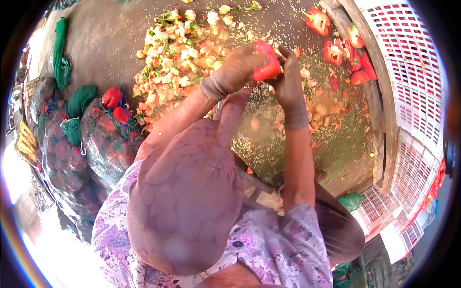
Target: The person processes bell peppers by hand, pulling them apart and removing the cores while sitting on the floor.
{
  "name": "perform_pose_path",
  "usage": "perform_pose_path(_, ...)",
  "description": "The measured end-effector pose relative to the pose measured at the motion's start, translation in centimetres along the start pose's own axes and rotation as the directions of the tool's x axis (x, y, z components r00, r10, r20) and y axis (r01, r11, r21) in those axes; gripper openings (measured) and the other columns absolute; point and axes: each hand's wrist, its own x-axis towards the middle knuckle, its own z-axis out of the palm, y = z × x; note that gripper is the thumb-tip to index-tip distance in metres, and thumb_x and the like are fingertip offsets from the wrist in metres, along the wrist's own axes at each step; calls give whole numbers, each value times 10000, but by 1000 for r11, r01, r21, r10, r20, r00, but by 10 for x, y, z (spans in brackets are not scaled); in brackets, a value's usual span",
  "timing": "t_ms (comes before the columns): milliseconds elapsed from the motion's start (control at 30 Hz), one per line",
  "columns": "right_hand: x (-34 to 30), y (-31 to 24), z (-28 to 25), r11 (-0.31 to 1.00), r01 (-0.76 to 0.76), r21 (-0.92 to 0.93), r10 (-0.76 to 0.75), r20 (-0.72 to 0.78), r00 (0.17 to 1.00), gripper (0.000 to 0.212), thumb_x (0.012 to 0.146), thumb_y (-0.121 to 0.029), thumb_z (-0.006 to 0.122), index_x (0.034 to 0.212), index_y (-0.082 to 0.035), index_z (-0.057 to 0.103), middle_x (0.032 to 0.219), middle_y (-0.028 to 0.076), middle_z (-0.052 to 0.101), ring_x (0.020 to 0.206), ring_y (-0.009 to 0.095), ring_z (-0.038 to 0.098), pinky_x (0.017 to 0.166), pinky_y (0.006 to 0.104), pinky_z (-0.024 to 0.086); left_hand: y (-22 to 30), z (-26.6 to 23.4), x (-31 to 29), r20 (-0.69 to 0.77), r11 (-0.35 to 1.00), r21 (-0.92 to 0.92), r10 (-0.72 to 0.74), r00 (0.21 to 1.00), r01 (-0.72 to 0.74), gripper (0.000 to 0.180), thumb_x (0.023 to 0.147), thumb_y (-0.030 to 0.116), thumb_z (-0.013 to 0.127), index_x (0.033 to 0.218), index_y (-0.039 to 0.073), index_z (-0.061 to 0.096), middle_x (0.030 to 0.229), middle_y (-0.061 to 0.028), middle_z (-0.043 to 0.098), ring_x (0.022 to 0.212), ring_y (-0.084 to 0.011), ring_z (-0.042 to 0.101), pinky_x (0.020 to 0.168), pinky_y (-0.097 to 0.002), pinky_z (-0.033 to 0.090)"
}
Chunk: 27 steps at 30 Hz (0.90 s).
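Note:
A red bell pepper point(266, 60) is held up in both hands over a work surface strewn with pale seeds. My left hand point(242, 67), in a brownish glove, closes round its left side. On its other side my right hand point(290, 86), also gloved, curls its fingers against the pepper. Whether that hand also holds a small tool is hidden. Beyond my left hand lies a heap of cut-out pepper cores point(185, 55), pale with green stems. Right of my hands, several cut red pepper pieces point(334, 52) lie along a wooden edge.
Net sacks full of red peppers point(103, 132) stand at the left, with green netting point(61, 53) beyond them. A wooden rail point(382, 96) bounds the surface on the right. White plastic crates point(408, 53) stand past it. Mauve patterned cloth point(187, 197) covers much of the lower middle.

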Motion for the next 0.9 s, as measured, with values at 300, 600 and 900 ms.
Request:
perform_pose_path(300, -7, 4, 4, 959, 22, -281, -10, 44, 999, 335, 969, -190, 520, 1236, 11, 500, 1018, 66, 591, 879, 152, 585, 744, 292, 509, 6, 2, -3, -17, 983, 103, -151, 988, 152, 198, 905, 216, 625, 979, 34, 642, 775, -6, 619, 669, -71, 587, 565, -224, 473)
perform_pose_path(600, 10, 1, -23, 801, 212, -560, -164, 134, 977, 379, 961, -334, 466, 1183, -35, 531, 1008, 65, 602, 874, 169, 607, 665, 285, 519, -6, -1, 5, 33, 891, 448, 63, 997, -71, 257, 947, 259, 595, 1035, 18, 581, 921, -58, 647, 742, -95, 616, 616, -229, 509)
perform_pose_path(900, -2, -44, -46, 901, -65, 429, 101, -62, 993, 609, 913, -508, 500, 1314, -50, 475, 1284, 193, 534, 1110, 350, 573, 708, 397, 548, 18, -57, 7, -302, 721, 691, 352, 886, -50, 887, 900, 538, 585, 1491, -7, 209, 1523, -235, 266, 1416, -316, 271, 1149, -399, 254)
